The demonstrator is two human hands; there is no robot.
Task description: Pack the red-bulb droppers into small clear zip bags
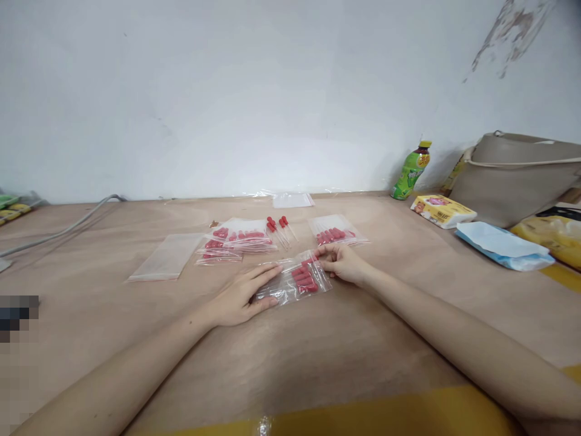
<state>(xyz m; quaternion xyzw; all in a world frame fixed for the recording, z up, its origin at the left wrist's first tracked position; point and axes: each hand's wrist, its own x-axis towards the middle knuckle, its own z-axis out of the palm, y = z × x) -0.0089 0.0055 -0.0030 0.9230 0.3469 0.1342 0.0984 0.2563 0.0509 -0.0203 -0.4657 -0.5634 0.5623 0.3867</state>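
Note:
A clear zip bag [297,280] holding several red-capped droppers lies on the wooden table [318,345] in front of me. My left hand [242,297] lies flat on the bag's near left end, fingers stretched out. My right hand [342,261] pinches the bag's far right edge with curled fingers. Beyond it lie filled bags at the left [236,241] and right [338,232], and loose red-capped droppers [280,229] between them.
An empty clear bag [169,257] lies to the left, a stack of empty bags [293,199] by the wall. At the right stand a green bottle [412,169], a tissue pack [442,210], a blue-white packet [502,243] and a beige bag [517,175]. A grey cable [59,230] runs at far left.

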